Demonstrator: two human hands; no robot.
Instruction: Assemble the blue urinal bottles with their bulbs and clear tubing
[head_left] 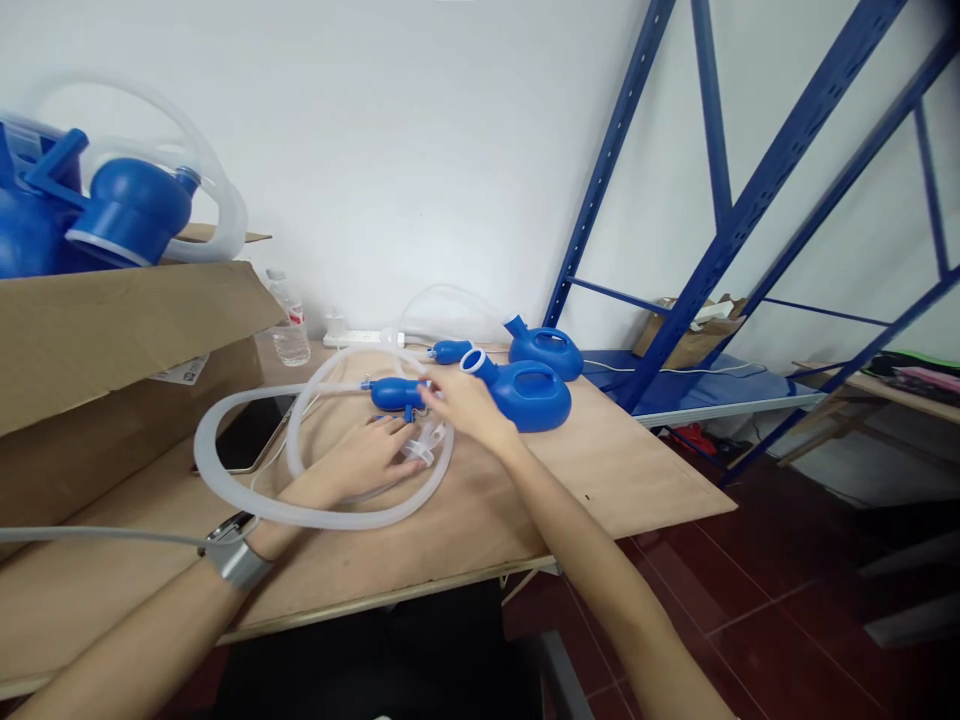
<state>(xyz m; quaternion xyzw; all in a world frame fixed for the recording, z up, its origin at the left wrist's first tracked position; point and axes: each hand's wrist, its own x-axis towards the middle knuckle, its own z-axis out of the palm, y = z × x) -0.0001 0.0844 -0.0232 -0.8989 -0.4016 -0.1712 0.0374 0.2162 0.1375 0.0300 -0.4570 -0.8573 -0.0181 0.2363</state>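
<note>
A blue bulb-shaped plastic piece lies on the table, joined to a translucent corrugated hose that loops around it. My right hand reaches over its right end, fingertips at the blue piece with the fingers apart. Below it, my left hand rests low over the table, fingers and thumb spread beside a clear plastic connector. Just right of my right hand stands a blue urinal bottle with a handle and white-rimmed mouth. Behind it are a second blue urinal bottle and another blue bulb-shaped piece.
On the left, a cardboard box holds more blue bottles and hoses. Near it are a water bottle, a tablet and a power strip. A blue metal rack stands at the right.
</note>
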